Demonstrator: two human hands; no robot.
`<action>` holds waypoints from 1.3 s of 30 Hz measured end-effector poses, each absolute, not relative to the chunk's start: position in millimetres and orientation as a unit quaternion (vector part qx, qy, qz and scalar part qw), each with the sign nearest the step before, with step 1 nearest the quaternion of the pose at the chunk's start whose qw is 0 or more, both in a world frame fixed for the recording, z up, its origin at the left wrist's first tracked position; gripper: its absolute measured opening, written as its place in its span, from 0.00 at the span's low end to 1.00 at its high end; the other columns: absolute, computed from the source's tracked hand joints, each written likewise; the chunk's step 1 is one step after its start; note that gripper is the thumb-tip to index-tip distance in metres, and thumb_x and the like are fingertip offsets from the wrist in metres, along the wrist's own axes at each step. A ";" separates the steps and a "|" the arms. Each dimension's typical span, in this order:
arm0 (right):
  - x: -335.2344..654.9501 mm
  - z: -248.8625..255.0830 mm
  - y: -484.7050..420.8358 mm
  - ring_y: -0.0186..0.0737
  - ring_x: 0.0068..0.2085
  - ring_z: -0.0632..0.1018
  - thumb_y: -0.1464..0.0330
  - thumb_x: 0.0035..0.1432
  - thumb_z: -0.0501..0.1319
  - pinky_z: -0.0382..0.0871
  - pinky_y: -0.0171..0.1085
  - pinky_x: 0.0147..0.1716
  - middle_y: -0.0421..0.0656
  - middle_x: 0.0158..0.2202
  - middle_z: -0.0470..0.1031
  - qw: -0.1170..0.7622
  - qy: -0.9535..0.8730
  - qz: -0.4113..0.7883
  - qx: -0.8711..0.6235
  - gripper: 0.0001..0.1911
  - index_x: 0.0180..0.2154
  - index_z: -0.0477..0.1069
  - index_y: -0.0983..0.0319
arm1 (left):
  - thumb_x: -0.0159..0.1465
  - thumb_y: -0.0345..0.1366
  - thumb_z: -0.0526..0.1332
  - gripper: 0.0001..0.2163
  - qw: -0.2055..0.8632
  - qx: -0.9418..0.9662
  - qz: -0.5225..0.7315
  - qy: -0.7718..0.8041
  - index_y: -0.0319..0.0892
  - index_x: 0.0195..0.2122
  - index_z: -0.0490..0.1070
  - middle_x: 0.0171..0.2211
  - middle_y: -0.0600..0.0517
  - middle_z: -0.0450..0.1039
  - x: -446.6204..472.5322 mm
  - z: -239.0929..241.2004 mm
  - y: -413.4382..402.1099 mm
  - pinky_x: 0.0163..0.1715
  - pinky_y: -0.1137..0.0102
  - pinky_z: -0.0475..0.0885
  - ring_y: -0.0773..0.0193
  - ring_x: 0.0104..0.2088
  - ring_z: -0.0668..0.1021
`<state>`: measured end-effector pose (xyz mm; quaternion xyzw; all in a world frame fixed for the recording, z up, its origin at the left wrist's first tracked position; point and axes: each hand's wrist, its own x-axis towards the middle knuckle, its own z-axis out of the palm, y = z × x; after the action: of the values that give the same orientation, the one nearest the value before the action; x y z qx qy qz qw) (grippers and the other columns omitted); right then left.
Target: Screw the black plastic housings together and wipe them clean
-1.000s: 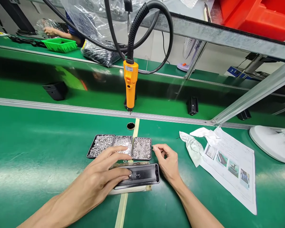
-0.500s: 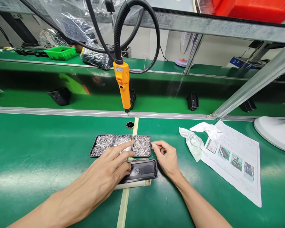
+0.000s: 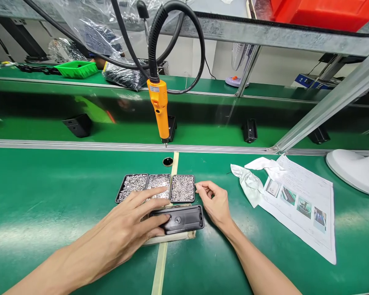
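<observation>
Factory assembly line: green conveyor belt point(image 3: 80, 123), hanging electric screwdriver point(image 3: 160, 108).

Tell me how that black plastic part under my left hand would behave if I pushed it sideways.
The black plastic part looks rigid and probably light. It lies flat on a pale strip, so it would likely slide, not roll or tip. The left hand presses one end, so a push might pivot it.
</observation>
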<state>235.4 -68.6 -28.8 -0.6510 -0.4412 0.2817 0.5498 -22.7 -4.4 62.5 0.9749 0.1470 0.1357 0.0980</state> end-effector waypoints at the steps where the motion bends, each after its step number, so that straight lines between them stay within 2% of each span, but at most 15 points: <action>1: 235.1 -28.9 -68.6 0.31 0.26 0.67 0.58 0.64 0.63 0.58 0.32 0.25 0.41 0.29 0.79 0.550 -0.440 0.282 -0.651 0.15 0.37 0.82 0.62 | 0.75 0.39 0.58 0.11 0.085 0.980 0.120 0.137 0.52 0.54 0.77 0.63 0.51 0.70 -26.4 63.1 -4.7 0.59 0.54 0.71 0.46 0.70 0.63; 6: 235.2 -28.4 -68.0 0.31 0.26 0.67 0.57 0.64 0.63 0.57 0.32 0.25 0.41 0.29 0.80 0.547 -0.442 0.285 -0.651 0.15 0.37 0.82 0.62 | 0.76 0.47 0.56 0.18 0.023 0.989 0.103 0.105 0.49 0.62 0.72 0.71 0.47 0.59 -33.0 61.5 -6.3 0.60 0.49 0.70 0.42 0.73 0.57; 10: 236.1 -27.4 -68.0 0.32 0.26 0.68 0.57 0.64 0.63 0.58 0.32 0.26 0.41 0.29 0.79 0.547 -0.438 0.284 -0.655 0.16 0.37 0.82 0.62 | 0.73 0.54 0.58 0.23 0.001 0.992 0.100 0.078 0.47 0.61 0.72 0.70 0.44 0.61 -23.6 57.8 -8.8 0.61 0.48 0.68 0.42 0.73 0.55; 14: 236.2 -28.1 -68.5 0.31 0.26 0.67 0.56 0.64 0.63 0.59 0.32 0.26 0.41 0.29 0.79 0.544 -0.434 0.288 -0.658 0.16 0.37 0.82 0.62 | 0.71 0.56 0.59 0.25 0.022 0.991 0.111 0.067 0.45 0.61 0.72 0.70 0.42 0.61 -18.4 56.1 -9.3 0.62 0.47 0.67 0.40 0.73 0.56; 16: 236.4 -28.8 -68.5 0.31 0.26 0.67 0.56 0.64 0.63 0.59 0.32 0.26 0.41 0.29 0.79 0.542 -0.433 0.291 -0.659 0.17 0.37 0.82 0.62 | 0.73 0.53 0.57 0.22 0.066 0.985 0.142 0.068 0.46 0.61 0.71 0.68 0.44 0.64 -19.7 55.7 -4.8 0.62 0.48 0.67 0.42 0.72 0.58; 18: 236.7 -29.3 -68.5 0.31 0.25 0.67 0.55 0.64 0.63 0.59 0.32 0.26 0.41 0.29 0.79 0.540 -0.431 0.293 -0.661 0.17 0.37 0.82 0.62 | 0.77 0.44 0.54 0.16 0.122 0.963 0.218 0.099 0.47 0.60 0.71 0.64 0.46 0.69 -22.9 54.0 5.9 0.63 0.51 0.67 0.47 0.69 0.64; 20: 237.2 -29.6 -68.8 0.32 0.25 0.67 0.54 0.64 0.64 0.59 0.32 0.26 0.42 0.29 0.80 0.539 -0.427 0.294 -0.664 0.17 0.37 0.82 0.62 | 0.77 0.35 0.55 0.11 0.151 0.922 0.308 0.178 0.47 0.54 0.74 0.56 0.48 0.75 -28.1 48.7 22.2 0.60 0.55 0.68 0.53 0.61 0.71; 21: 237.6 -29.7 -69.2 0.32 0.26 0.68 0.54 0.64 0.64 0.59 0.32 0.26 0.42 0.30 0.80 0.540 -0.424 0.295 -0.665 0.18 0.37 0.81 0.62 | 0.76 0.34 0.56 0.09 0.148 0.904 0.331 0.228 0.46 0.50 0.76 0.51 0.49 0.76 -31.8 44.2 31.5 0.57 0.57 0.69 0.54 0.56 0.74; 23: 238.7 -29.7 -70.3 0.34 0.28 0.71 0.53 0.63 0.64 0.62 0.33 0.27 0.44 0.30 0.80 0.543 -0.417 0.296 -0.666 0.19 0.39 0.81 0.62 | 0.74 0.38 0.60 0.07 0.128 0.885 0.315 0.317 0.44 0.44 0.77 0.45 0.49 0.78 -40.9 31.0 49.1 0.50 0.60 0.70 0.55 0.49 0.75; 26: 242.8 -29.7 -71.0 0.38 0.32 0.77 0.50 0.63 0.64 0.68 0.34 0.31 0.46 0.32 0.81 0.547 -0.411 0.301 -0.664 0.22 0.42 0.80 0.63 | 0.73 0.44 0.61 0.11 0.126 0.895 0.227 0.363 0.43 0.46 0.78 0.42 0.48 0.78 -54.4 5.9 64.5 0.46 0.61 0.69 0.52 0.46 0.74; 30: 253.0 -21.2 -56.1 0.38 0.29 0.76 0.48 0.62 0.64 0.69 0.35 0.27 0.48 0.33 0.81 0.543 -0.421 0.301 -0.662 0.26 0.45 0.79 0.65 | 0.74 0.35 0.56 0.09 0.125 0.899 0.206 0.365 0.42 0.43 0.77 0.41 0.48 0.75 -58.7 -18.2 65.7 0.43 0.62 0.67 0.53 0.42 0.72; 32: 255.7 -7.6 -36.2 0.40 0.33 0.78 0.47 0.63 0.63 0.71 0.36 0.31 0.49 0.36 0.81 0.542 -0.437 0.280 -0.661 0.27 0.48 0.77 0.64 | 0.73 0.33 0.55 0.10 0.123 0.894 0.227 0.367 0.42 0.39 0.76 0.38 0.48 0.73 -56.0 -24.1 65.6 0.41 0.62 0.65 0.54 0.39 0.71; 35: 248.3 24.2 9.0 0.43 0.47 0.79 0.49 0.63 0.64 0.74 0.40 0.46 0.50 0.50 0.79 0.544 -0.478 0.234 -0.649 0.29 0.56 0.73 0.61 | 0.73 0.34 0.54 0.13 0.121 0.882 0.271 0.366 0.42 0.33 0.74 0.35 0.48 0.72 -51.9 -31.2 68.6 0.39 0.63 0.63 0.54 0.38 0.71; 37: 236.2 47.6 44.5 0.46 0.55 0.76 0.50 0.61 0.66 0.72 0.43 0.52 0.50 0.60 0.73 0.545 -0.513 0.209 -0.629 0.33 0.63 0.67 0.57 | 0.74 0.34 0.52 0.14 0.120 0.875 0.288 0.369 0.42 0.32 0.73 0.34 0.49 0.71 -50.3 -35.7 70.7 0.39 0.62 0.63 0.55 0.37 0.71; 39: 222.9 68.2 78.4 0.47 0.61 0.73 0.51 0.59 0.68 0.69 0.46 0.58 0.50 0.66 0.68 0.554 -0.540 0.205 -0.600 0.38 0.66 0.62 0.56 | 0.74 0.35 0.51 0.15 0.126 0.871 0.289 0.378 0.42 0.32 0.72 0.34 0.49 0.71 -49.4 -38.6 71.1 0.40 0.62 0.63 0.55 0.36 0.70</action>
<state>222.9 78.4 68.2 -0.5997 -0.5399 0.2050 0.5539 -49.4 71.1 -38.6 0.8707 0.3776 0.2888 0.1263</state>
